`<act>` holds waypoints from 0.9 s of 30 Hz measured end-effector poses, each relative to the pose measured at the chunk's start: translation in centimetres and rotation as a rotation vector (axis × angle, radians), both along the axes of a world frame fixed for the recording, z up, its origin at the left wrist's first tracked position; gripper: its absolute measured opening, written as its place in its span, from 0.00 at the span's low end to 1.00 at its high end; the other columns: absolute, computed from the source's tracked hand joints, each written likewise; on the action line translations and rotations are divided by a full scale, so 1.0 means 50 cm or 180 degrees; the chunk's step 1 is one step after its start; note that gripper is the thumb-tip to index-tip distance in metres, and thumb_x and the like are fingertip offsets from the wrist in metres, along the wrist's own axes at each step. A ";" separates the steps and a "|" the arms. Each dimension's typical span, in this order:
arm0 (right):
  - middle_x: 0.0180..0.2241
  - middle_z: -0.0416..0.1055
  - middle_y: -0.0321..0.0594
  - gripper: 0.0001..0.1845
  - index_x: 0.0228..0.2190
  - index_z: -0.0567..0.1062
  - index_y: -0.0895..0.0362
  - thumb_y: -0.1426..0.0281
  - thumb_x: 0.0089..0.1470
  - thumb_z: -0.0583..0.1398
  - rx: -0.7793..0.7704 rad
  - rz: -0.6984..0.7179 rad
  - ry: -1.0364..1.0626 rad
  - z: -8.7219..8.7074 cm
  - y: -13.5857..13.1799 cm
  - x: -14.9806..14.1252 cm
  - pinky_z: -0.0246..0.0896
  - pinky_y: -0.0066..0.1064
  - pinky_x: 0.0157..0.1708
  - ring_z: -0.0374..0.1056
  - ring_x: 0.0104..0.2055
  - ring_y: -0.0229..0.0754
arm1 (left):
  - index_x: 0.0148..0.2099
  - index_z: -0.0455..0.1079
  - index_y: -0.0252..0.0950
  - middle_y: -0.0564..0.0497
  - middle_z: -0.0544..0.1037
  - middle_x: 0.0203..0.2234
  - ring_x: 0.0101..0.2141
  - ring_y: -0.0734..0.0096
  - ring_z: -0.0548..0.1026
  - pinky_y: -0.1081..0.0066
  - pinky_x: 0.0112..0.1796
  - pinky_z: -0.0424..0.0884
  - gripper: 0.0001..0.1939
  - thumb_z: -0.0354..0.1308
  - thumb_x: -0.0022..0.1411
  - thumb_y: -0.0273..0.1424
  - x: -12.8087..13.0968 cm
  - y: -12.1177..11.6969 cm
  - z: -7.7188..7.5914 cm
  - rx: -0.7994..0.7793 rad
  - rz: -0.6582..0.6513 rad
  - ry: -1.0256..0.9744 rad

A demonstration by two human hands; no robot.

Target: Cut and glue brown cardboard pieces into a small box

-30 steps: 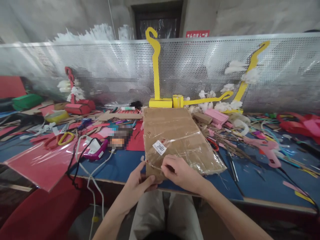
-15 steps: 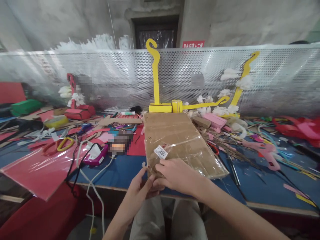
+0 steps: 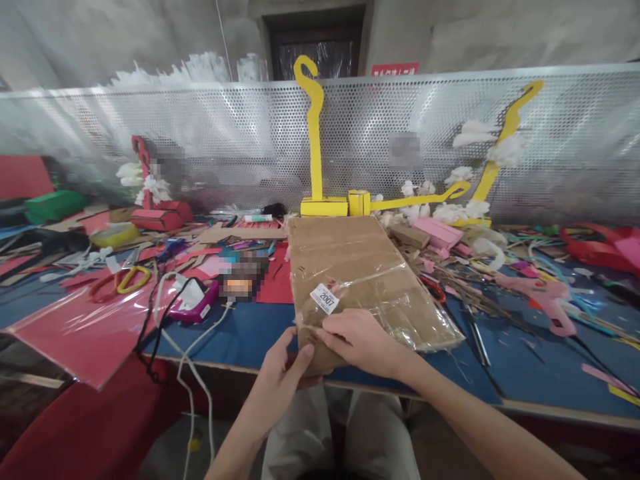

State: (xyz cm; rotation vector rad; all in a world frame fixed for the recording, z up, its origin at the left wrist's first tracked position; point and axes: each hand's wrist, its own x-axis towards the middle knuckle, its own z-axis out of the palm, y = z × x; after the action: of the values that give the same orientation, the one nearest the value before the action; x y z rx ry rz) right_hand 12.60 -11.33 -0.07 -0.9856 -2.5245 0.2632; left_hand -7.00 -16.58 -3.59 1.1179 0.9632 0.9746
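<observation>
A pack of brown cardboard sheets [image 3: 350,257] in clear plastic wrap lies on the table in front of me, its near edge by my lap. On its near left part is a white label [image 3: 325,299] marked 2007. My left hand [image 3: 286,365] grips the near left corner, thumb on top and the other fingers underneath, mostly hidden. Just below the label, my right hand [image 3: 357,340] is closed, thumb and fingers pinching the plastic wrap at the near side. The wrap there is creased, and the fingertips are partly hidden.
A blue table [image 3: 535,360] carries paper scraps, red-and-yellow scissors [image 3: 133,280], a purple box [image 3: 196,301] with cables and a pink glue gun [image 3: 547,300]. Yellow hook-shaped cardboard pieces [image 3: 315,140] stand behind, against a perforated metal screen [image 3: 225,133].
My right hand has shifted slightly, its thumb now pinching the wrap further along. The near corner of the pack shows more between my hands. The view has tilted down a little.
</observation>
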 end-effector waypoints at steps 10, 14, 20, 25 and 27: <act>0.20 0.52 0.29 0.23 0.20 0.58 0.55 0.62 0.67 0.54 -0.0840 -0.0065 0.1131 0.007 0.000 0.019 0.42 0.30 0.27 0.49 0.24 0.34 | 0.56 0.62 0.39 0.44 0.83 0.41 0.38 0.54 0.84 0.61 0.38 0.80 0.24 0.61 0.64 0.46 0.000 0.002 -0.002 -0.0081 -0.0034 -0.0027; 0.21 0.54 0.29 0.23 0.20 0.63 0.56 0.59 0.65 0.56 -0.1236 -0.0198 0.1850 0.004 0.001 0.026 0.44 0.29 0.26 0.49 0.25 0.34 | 0.55 0.63 0.39 0.43 0.83 0.42 0.38 0.53 0.84 0.62 0.37 0.80 0.25 0.61 0.64 0.47 0.000 0.001 -0.006 -0.0138 -0.0002 -0.0003; 0.20 0.61 0.31 0.24 0.22 0.65 0.53 0.49 0.58 0.60 -0.1579 -0.0902 0.3625 -0.020 0.036 0.043 0.59 0.28 0.24 0.58 0.22 0.35 | 0.54 0.64 0.39 0.43 0.83 0.43 0.38 0.52 0.84 0.60 0.39 0.80 0.25 0.62 0.62 0.48 0.001 0.000 -0.006 -0.0191 0.0072 -0.0025; 0.22 0.67 0.31 0.21 0.26 0.68 0.52 0.49 0.51 0.65 -0.1734 -0.1359 0.4631 -0.031 0.057 0.060 0.67 0.29 0.23 0.65 0.22 0.37 | 0.54 0.63 0.38 0.42 0.83 0.43 0.38 0.53 0.84 0.61 0.39 0.80 0.25 0.61 0.63 0.48 0.003 0.001 -0.006 -0.0177 0.0081 0.0016; 0.21 0.67 0.31 0.21 0.24 0.68 0.53 0.50 0.51 0.67 -0.1752 -0.1353 0.4661 -0.028 0.049 0.068 0.67 0.28 0.24 0.65 0.22 0.36 | 0.54 0.63 0.38 0.43 0.83 0.42 0.38 0.54 0.84 0.61 0.38 0.80 0.25 0.62 0.63 0.48 0.003 0.001 -0.009 -0.0177 0.0103 0.0027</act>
State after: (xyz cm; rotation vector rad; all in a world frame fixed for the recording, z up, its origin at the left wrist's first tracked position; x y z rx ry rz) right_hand 16.02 -8.87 -1.48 -0.9150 -0.8988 1.0842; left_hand -6.85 -16.52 -4.02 1.0637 1.0121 0.9643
